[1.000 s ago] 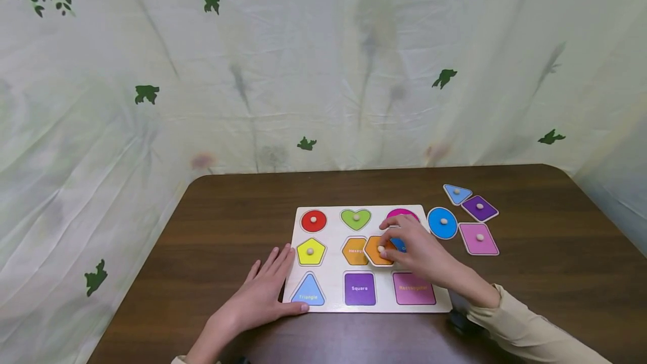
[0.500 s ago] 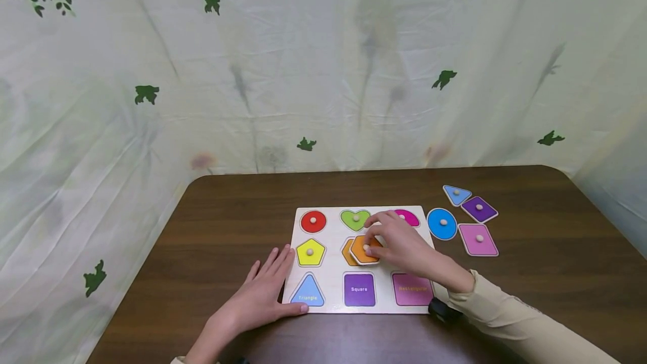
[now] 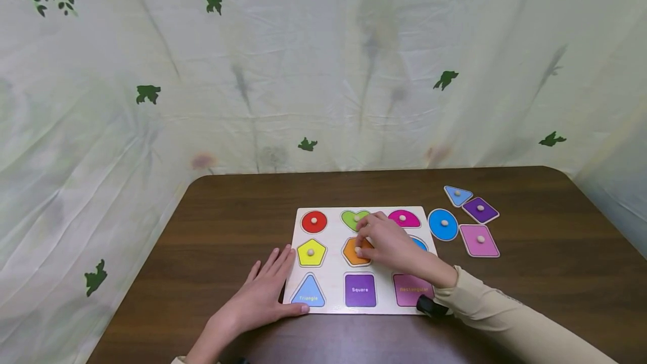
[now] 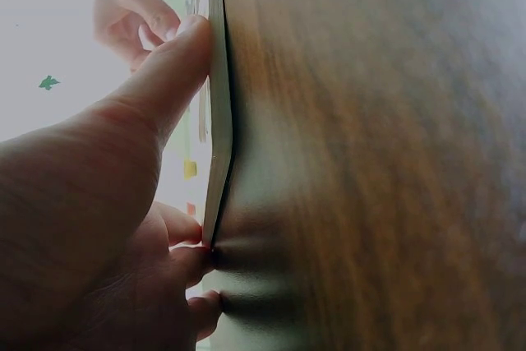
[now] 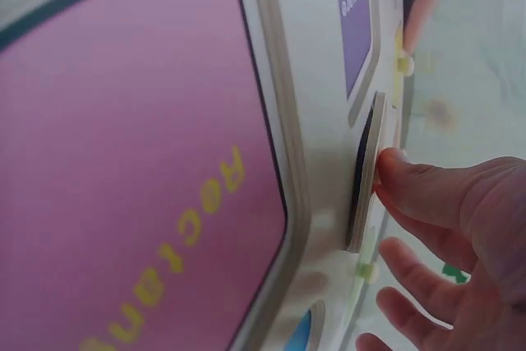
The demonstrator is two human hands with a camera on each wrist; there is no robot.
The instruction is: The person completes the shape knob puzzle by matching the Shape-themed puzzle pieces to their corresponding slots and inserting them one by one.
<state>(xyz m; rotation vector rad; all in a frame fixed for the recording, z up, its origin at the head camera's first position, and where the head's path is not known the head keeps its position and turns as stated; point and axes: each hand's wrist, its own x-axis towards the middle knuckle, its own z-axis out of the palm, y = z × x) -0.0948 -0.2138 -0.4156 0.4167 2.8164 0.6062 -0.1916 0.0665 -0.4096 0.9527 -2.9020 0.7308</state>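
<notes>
Here, the board holds a pentagon; the orange hexagon is raised.

1. The left hand fills the left side, its thumb resting against the pale board's edge.
2. Lower down, its fingertips touch the board too.
3. The board shows edge-on, a small yellow patch beside its rim.
4. Wood-grained table fills the right.
5. Behind the thumb, the right hand bends its fingers; a hazy backdrop bears green shapes.
</notes>
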